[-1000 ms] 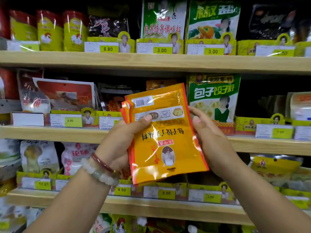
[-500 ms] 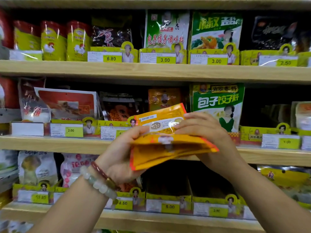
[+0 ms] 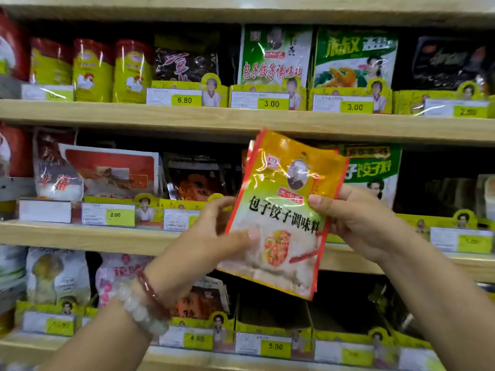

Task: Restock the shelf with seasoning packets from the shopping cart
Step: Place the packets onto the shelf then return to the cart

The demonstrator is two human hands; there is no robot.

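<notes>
Both hands held a small stack of orange seasoning packets [image 3: 284, 210] upright in front of the middle shelf [image 3: 107, 236]. The left hand [image 3: 214, 236] pinched the lower left edge, blurred; the right hand [image 3: 359, 218] clamped the right edge, thumb on the front. The stack was slightly fanned at the top, so a loose pinch could probably let a rear packet slide out and drop. The glossy film looked slippery. Pushed in tilted, the packets might catch the yellow tray front or land in the neighbouring green packet's [image 3: 375, 170] slot. The front read 包子饺子调味料. Price tags [image 3: 270, 103] showed 6.80, 3.00, 3.00, 2.00, 5.00
</notes>
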